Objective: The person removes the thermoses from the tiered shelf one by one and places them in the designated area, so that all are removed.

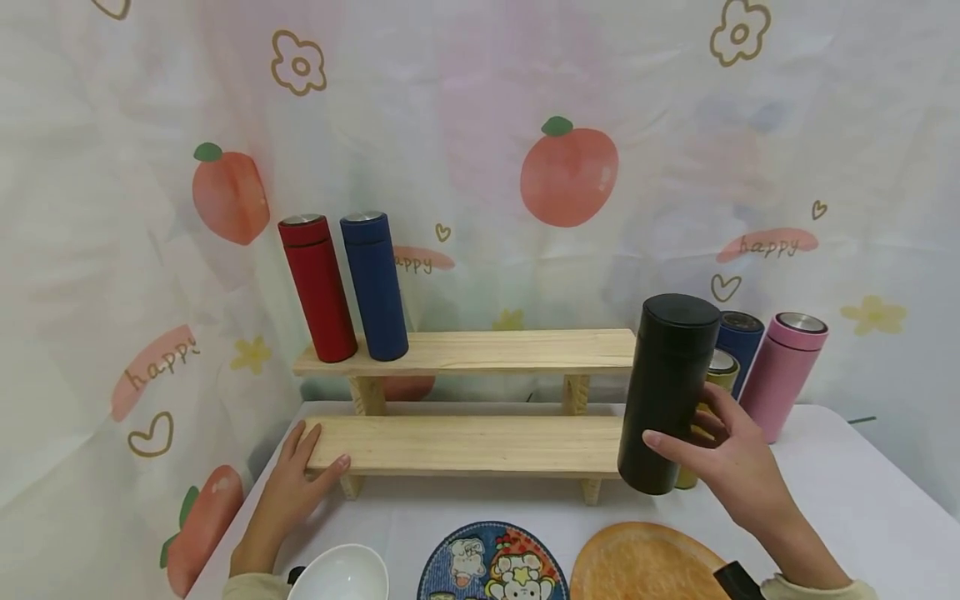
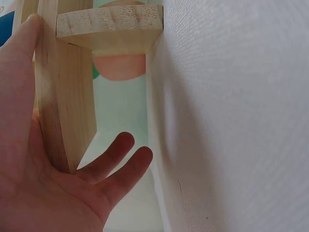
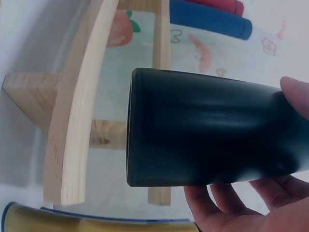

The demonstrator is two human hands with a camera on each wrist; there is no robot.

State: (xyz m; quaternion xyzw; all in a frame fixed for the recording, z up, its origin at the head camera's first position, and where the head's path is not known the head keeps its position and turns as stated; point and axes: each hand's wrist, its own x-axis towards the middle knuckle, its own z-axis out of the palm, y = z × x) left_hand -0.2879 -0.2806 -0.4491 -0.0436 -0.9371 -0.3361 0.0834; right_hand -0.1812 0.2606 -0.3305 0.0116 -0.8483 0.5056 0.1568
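Note:
In my right hand (image 1: 735, 462) is a black thermos bottle (image 1: 667, 392). The thumb lies on the near side and the fingers reach round behind. The bottle leans slightly, overlapping the right end of the two-step wooden shelf (image 1: 480, 442) in the head view; its flat end faces the shelf boards in the right wrist view. My left hand (image 1: 288, 487) holds the left end of the lower board, thumb at the front edge; two fingers (image 2: 128, 179) spread below the board. A red thermos (image 1: 318, 292) and a blue thermos (image 1: 377, 292) stand on the upper board's left.
Behind the black bottle stand a gold thermos (image 1: 722, 367), another blue thermos (image 1: 741, 337) and a pink thermos (image 1: 787, 371). A white bowl (image 1: 341, 575), a round cartoon mat (image 1: 480, 550) and a round wood-look board (image 1: 645, 558) lie along the front of the white-covered table (image 1: 862, 500).

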